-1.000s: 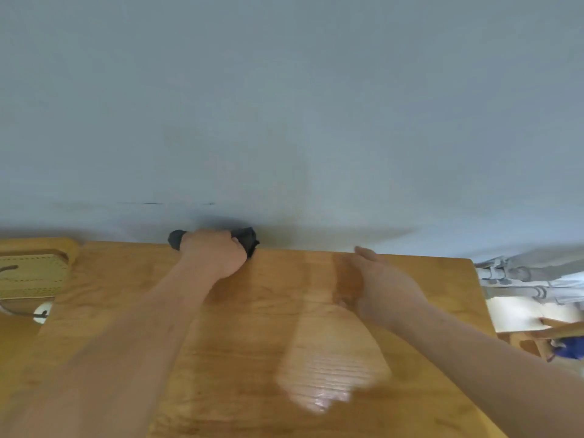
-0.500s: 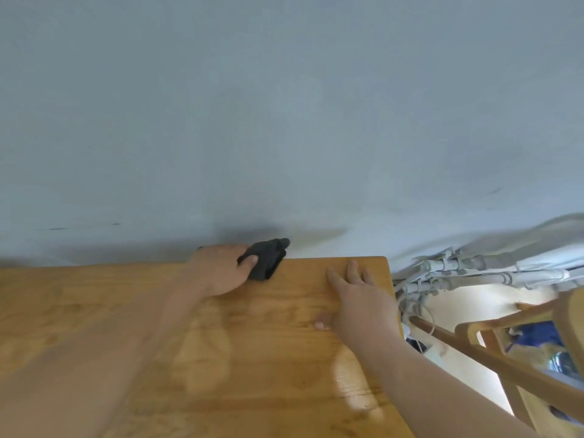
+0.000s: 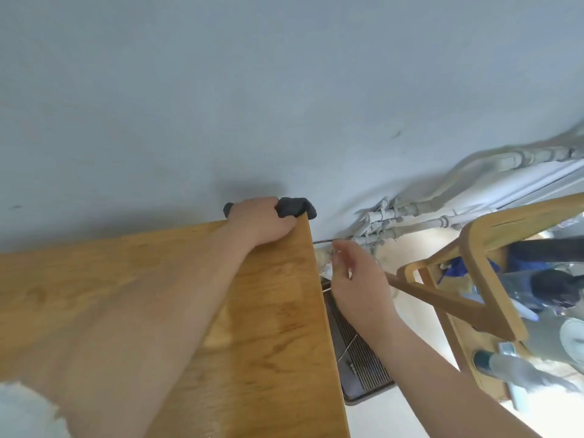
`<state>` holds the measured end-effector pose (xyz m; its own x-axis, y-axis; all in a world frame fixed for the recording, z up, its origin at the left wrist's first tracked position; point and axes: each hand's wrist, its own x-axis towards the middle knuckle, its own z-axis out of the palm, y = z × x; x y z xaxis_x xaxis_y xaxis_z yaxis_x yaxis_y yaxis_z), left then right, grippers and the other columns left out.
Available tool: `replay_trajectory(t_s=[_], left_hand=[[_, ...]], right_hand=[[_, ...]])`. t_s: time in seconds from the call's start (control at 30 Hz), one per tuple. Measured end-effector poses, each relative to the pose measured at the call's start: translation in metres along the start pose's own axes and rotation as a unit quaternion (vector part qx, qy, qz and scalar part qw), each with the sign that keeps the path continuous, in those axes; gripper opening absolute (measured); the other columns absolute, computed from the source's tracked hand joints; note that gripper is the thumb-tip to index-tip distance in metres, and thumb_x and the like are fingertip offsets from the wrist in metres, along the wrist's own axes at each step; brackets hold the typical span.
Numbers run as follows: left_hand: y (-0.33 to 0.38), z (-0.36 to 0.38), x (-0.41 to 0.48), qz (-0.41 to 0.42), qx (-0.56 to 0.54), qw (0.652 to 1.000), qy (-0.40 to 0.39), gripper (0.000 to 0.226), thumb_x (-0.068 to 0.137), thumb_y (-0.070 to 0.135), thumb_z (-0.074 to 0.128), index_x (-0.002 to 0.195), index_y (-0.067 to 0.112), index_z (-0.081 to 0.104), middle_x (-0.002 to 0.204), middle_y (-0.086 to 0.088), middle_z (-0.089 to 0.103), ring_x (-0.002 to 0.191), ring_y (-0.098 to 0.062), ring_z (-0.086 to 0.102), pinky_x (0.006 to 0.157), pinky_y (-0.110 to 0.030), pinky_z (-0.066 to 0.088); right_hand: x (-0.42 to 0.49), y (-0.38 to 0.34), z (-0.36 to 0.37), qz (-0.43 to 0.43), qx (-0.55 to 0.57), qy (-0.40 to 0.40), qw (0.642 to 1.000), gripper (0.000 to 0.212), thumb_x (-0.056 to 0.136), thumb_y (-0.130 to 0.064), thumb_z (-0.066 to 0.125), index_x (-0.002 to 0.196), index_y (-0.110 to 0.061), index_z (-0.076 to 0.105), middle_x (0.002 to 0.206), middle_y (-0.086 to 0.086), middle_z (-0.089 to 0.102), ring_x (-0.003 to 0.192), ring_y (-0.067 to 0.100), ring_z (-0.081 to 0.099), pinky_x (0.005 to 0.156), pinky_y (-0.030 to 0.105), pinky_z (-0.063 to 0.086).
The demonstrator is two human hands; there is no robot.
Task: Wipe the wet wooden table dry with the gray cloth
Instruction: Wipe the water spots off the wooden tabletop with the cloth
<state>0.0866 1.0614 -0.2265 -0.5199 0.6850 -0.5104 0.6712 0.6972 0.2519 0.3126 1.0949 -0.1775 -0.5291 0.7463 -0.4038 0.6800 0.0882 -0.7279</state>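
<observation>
The wooden table point(image 3: 278, 327) fills the lower left and ends at a right edge near the middle of the view. My left hand point(image 3: 259, 222) is at the table's far right corner against the wall, shut on the dark gray cloth point(image 3: 295, 207), which bunches out past my fingers and over the corner. My right hand point(image 3: 357, 279) hangs in the air just off the table's right edge, fingers loosely apart, holding nothing. A faint pale wet sheen point(image 3: 218, 330) shows beside my left forearm.
A grey wall point(image 3: 284, 90) runs along the table's far edge. Grey pipes point(image 3: 398, 216) run along the wall base at right. A wooden chair point(image 3: 480, 279) stands to the right, and a dark slatted grille point(image 3: 357, 349) lies on the floor beside the table.
My left hand has slid the cloth right along the far edge to the table's corner. My right hand has lifted off the tabletop and moved past the right edge.
</observation>
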Motion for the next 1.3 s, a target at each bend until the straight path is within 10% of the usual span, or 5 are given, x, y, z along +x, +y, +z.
replay_trajectory(t_s=[0.33,0.57,0.77,0.93,1.3], left_hand=[[0.069,0.047,-0.050,0.262,0.292,0.920,-0.006,0.051,0.088,0.050,0.034,0.109,0.023,0.072,0.112,0.000,0.068,0.111,-0.025,0.056,0.110,-0.045,0.038],[0.116,0.121,-0.197,0.315,0.344,0.870,-0.161,0.044,0.097,0.050,0.031,0.083,0.022,0.062,0.093,-0.003,0.070,0.085,-0.024,0.056,0.075,-0.038,0.027],[0.104,0.158,-0.335,0.387,0.210,0.890,-0.116,0.029,0.097,0.036,0.044,0.096,0.016,0.066,0.103,-0.008,0.071,0.099,-0.029,0.065,0.080,-0.037,0.035],[0.024,0.153,-0.409,0.154,-0.185,0.946,-0.219,0.028,0.081,0.054,0.052,0.078,0.027,0.062,0.086,0.000,0.071,0.090,-0.031,0.068,0.075,-0.037,0.052],[-0.203,0.048,-0.590,-0.032,-0.788,0.586,-0.187,0.058,0.091,0.060,0.050,0.112,0.015,0.081,0.126,-0.011,0.073,0.112,-0.025,0.072,0.103,-0.043,0.048]], right_hand=[[-0.110,0.089,-0.005,0.227,0.130,0.048,0.964,0.017,0.102,-0.024,0.053,0.103,-0.026,0.070,0.096,0.002,0.072,0.092,0.018,0.066,0.085,0.036,0.051],[-0.162,0.094,-0.009,0.229,0.117,0.077,0.963,0.027,0.101,-0.019,0.047,0.086,0.001,0.059,0.074,0.006,0.053,0.069,0.022,0.044,0.058,0.033,0.034],[-0.254,0.091,0.015,0.256,0.125,0.121,0.951,0.025,0.101,-0.018,0.049,0.096,-0.009,0.071,0.083,0.003,0.066,0.080,0.021,0.060,0.081,0.044,0.055],[-0.343,0.069,0.035,0.230,0.186,0.221,0.929,0.025,0.094,-0.025,0.057,0.094,-0.004,0.070,0.099,0.021,0.069,0.084,0.025,0.063,0.081,0.042,0.056],[-0.451,-0.077,0.170,0.129,0.304,-0.228,0.916,0.056,0.091,-0.066,0.059,0.124,-0.024,0.076,0.126,0.002,0.074,0.119,0.019,0.068,0.106,0.040,0.048]])
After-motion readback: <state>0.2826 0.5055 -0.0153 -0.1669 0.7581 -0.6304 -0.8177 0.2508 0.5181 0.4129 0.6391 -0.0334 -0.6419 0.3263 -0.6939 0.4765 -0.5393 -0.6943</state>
